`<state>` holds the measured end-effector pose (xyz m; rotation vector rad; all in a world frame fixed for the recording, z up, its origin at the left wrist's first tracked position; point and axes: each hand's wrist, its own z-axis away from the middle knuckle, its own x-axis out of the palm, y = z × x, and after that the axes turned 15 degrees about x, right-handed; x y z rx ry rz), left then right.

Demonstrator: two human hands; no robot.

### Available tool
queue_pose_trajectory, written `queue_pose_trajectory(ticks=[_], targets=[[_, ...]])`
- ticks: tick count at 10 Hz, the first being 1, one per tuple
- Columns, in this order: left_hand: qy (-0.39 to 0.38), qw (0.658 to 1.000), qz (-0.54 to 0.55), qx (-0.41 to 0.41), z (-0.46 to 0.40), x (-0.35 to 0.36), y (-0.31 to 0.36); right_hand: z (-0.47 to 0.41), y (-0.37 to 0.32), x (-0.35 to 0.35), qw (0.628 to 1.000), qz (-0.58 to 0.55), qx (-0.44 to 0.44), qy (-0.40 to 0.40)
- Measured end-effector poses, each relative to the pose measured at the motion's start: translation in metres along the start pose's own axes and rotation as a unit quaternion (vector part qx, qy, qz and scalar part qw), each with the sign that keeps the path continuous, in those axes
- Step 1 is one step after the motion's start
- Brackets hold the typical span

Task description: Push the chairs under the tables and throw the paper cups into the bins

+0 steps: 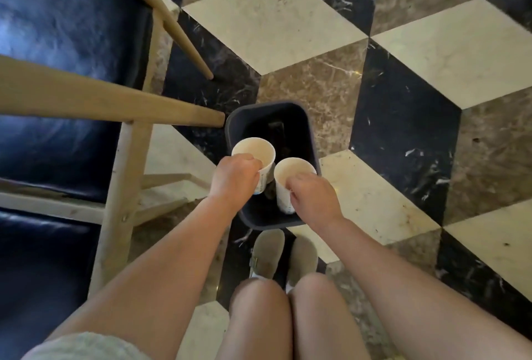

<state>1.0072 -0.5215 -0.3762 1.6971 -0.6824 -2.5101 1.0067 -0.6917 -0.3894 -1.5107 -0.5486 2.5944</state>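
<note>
A small dark bin [299, 120] stands on the floor just in front of my feet. My left hand [234, 176] grips a white paper cup [254, 151] by its rim over the bin's left side. A second white paper cup [290, 171] is held the same way by my right hand [313, 195], over the bin's near right part. Both cups are upright and look empty. A wooden chair [121, 100] with a dark blue cushion stands at my left, its armrest tip close to the bin's left rim.
The floor [403, 117] is marble in a cube pattern of white, brown and black tiles, and is open to the right of the bin. A slanted wooden leg [172, 19] reaches the floor beyond the chair. My shoes [283, 256] are just behind the bin.
</note>
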Motion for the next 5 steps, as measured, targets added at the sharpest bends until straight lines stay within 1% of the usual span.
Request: queue_pose_trajectory(ticks=[1, 2, 3, 4, 5], targets=[[-0.01, 1.0, 0.0, -0.013, 0.002, 0.008, 0.0, -0.002, -0.001, 0.005, 0.999, 0.031, 0.009, -0.034], [0.006, 1.0, 0.021, -0.003, 0.007, 0.01, 0.002, 0.0, -0.004, 0.003, 0.999, 0.034, 0.022, -0.025], [0.004, 1.0, 0.021, 0.001, 0.013, 0.0, 0.009, 0.009, -0.009, -0.012, 0.999, 0.028, 0.019, -0.019], [0.015, 1.0, 0.01, 0.02, 0.022, -0.029, 0.026, 0.025, -0.015, -0.044, 1.0, 0.021, 0.017, -0.001], [0.0, 0.999, -0.027, 0.027, 0.038, -0.073, 0.057, 0.051, -0.022, -0.087, 0.998, 0.055, 0.031, 0.0]])
